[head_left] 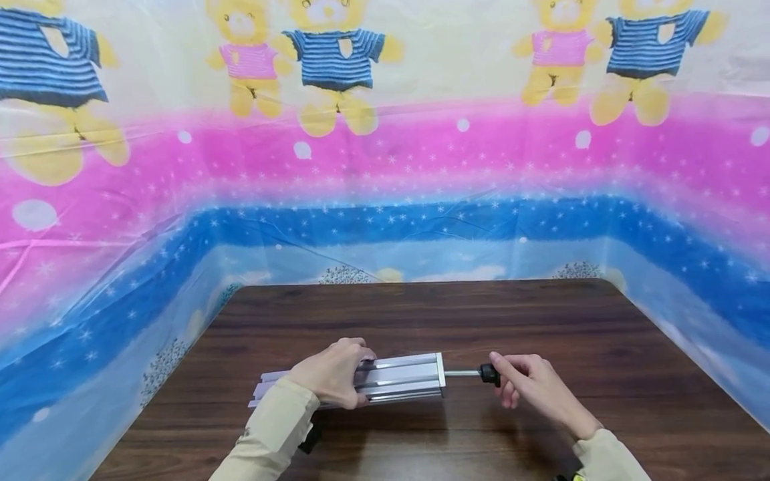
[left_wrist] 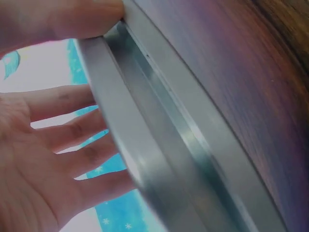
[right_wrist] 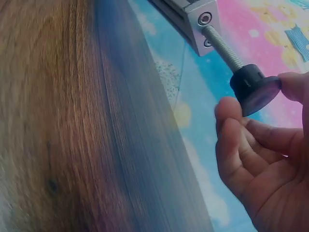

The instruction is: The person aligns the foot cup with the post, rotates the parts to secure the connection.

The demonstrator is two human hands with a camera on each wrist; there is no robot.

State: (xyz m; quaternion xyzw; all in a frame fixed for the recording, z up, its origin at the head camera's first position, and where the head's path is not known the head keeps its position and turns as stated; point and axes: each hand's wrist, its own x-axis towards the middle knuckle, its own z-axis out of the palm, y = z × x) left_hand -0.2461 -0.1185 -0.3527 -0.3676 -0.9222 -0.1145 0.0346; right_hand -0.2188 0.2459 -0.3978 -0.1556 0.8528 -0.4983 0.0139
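The left hand [left_wrist: 43, 166] grips a grooved metal bar [left_wrist: 157, 133] — wooden surface [left_wrist: 256, 106] alongside.

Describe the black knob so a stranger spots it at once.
Find the brown wooden table, then the silver bar in the left hand. A threaded rod leaves the bar's end nearer the right hand. The knob caps it, round and black against silver metal.

head: bright, even, soft shadows on tabletop [head_left: 421, 307] | left wrist: soft focus, bar [left_wrist: 157, 130] glinting | right wrist: hazy, tabletop glare lower left
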